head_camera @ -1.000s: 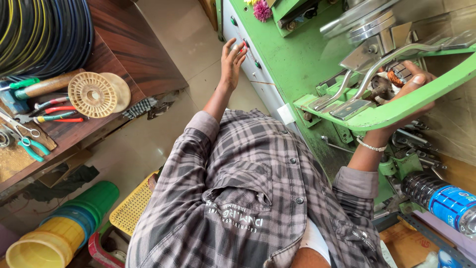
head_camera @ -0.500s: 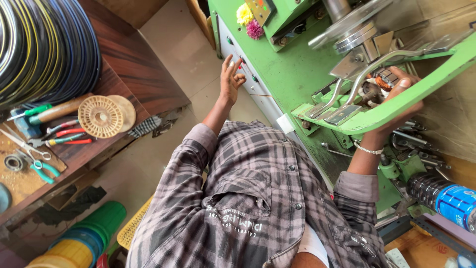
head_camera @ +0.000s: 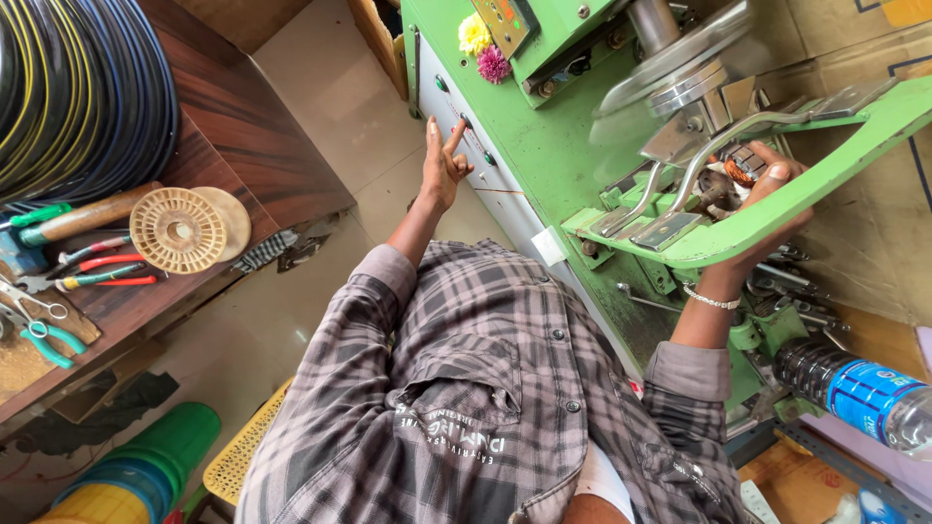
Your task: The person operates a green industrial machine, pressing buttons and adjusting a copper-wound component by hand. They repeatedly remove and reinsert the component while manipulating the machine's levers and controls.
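While the wooden desk at the left edge carries a coil of dark cable with yellow stripes, a wooden-handled tool, a round cream spool lying flat, red-handled pliers and teal-handled scissors, a stack of coloured plastic tubs stands below it on the floor, nested one in another with nothing else visible inside, and just beside them a yellow perforated basket shows only its rim. Further right the person's left hand reaches up to the white front panel of a green machine; the index finger is stretched out and points up and to the right at a row of small dark buttons, the other fingers loosely curled, and whether the fingertip touches a button cannot be told. The right hand is further right, behind a curved green guard bar whose long axis runs from lower left to upper right; its fingers close around a small dark metal part with copper winding held under the machine's blurred spindle disc, thumb pressed on top. At the lower right a plastic water bottle with a blue label lies on its side, its cap end pointing left towards the machine.
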